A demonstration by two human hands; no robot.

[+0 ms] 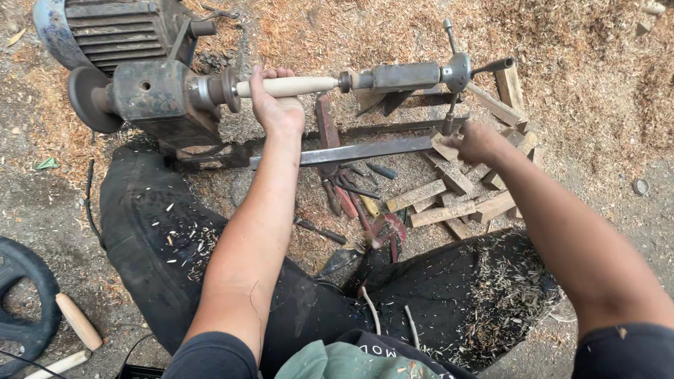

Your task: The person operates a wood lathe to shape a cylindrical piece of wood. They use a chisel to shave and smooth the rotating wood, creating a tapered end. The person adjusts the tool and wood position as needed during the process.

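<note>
**Two hands at a ground-level wood lathe**

Head view: the person is sitting on the sawdust-covered ground (576,42) with legs in dark trousers (161,231) spread to either side of a small lathe. The left hand (276,105) is reaching forward and wrapping over the pale wooden spindle (288,86) that is sitting between the lathe's two centres; the fingers (270,73) are curling over the top of the wood, pressed together and gripping it, with the thumb hidden underneath. Just to the left of these fingers the spindle is meeting the rusty headstock (158,95), and behind that a ribbed grey motor (112,31) is standing. To the right of the same fingers the spindle is running into the grey tailstock (404,76) with its handwheel spokes (456,70).

The right hand (477,142) is lying lower and well to the right, closing around the end of a long flat metal bar (365,151) that is stretching leftward beneath the spindle, passing just below the left wrist. These fingers are folded shut on the bar's end, though their tips are hidden behind the hand.

Below and around the right fingers a heap of rough-cut wooden blocks (449,200) is lying. Between the two hands, nearer the person, hand tools with red and dark handles (358,203) are scattered on the shavings. Far off to the lower left, a black tyre (24,295) and a turned wooden handle (78,321) are resting on the ground.
</note>
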